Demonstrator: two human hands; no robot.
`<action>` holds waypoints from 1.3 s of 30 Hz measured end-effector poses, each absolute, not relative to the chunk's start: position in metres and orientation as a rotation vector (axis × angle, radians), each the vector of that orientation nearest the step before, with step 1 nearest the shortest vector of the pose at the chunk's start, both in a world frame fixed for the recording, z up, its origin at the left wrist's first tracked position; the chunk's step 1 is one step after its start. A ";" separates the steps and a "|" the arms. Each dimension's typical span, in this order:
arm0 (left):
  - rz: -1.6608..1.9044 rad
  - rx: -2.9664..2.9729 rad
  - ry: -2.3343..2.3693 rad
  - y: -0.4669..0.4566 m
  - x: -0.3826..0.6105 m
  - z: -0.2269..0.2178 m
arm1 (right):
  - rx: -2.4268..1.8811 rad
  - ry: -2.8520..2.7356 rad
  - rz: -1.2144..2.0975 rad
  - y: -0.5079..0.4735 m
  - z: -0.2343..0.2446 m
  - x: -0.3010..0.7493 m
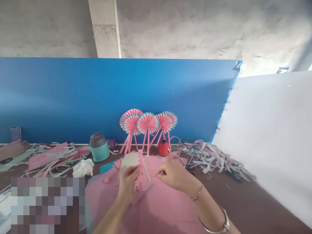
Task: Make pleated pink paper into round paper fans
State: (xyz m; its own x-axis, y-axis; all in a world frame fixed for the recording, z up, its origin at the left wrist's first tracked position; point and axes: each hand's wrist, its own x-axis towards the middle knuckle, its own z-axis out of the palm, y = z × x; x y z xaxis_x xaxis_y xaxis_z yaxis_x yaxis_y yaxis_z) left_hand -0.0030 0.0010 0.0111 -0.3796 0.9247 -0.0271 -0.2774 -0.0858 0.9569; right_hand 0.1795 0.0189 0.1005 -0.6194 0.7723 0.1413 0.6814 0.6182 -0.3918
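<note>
My left hand (128, 182) is closed around a folded pink pleated paper strip (139, 172), with a pale beige card (128, 162) held behind it. My right hand (173, 175), wearing a bracelet and a bangle, is pinched on the end of a thin pale stick or strip (146, 171) that runs to the pleated paper. Both hands work above large pink paper sheets (158, 204) spread on the brown table (243, 201).
Several finished pink paper fans on sticks (147, 125) lean on the blue board (97, 97). A red thread spool (163, 148), a teal jug (98, 147), crumpled white paper (83, 167) and a heap of grey paper strips (212, 157) lie around. A white panel (273, 136) stands at right.
</note>
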 end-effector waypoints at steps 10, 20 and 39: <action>1.501 1.367 1.518 -0.001 0.002 0.009 | -1.259 -2.525 0.284 -0.009 0.121 0.180; 1.108 1.969 1.205 -0.019 0.011 0.011 | -0.997 -2.202 0.846 0.040 0.101 0.190; 1.651 0.602 1.139 0.009 -0.007 -0.007 | -1.282 -2.401 0.685 0.061 0.067 0.185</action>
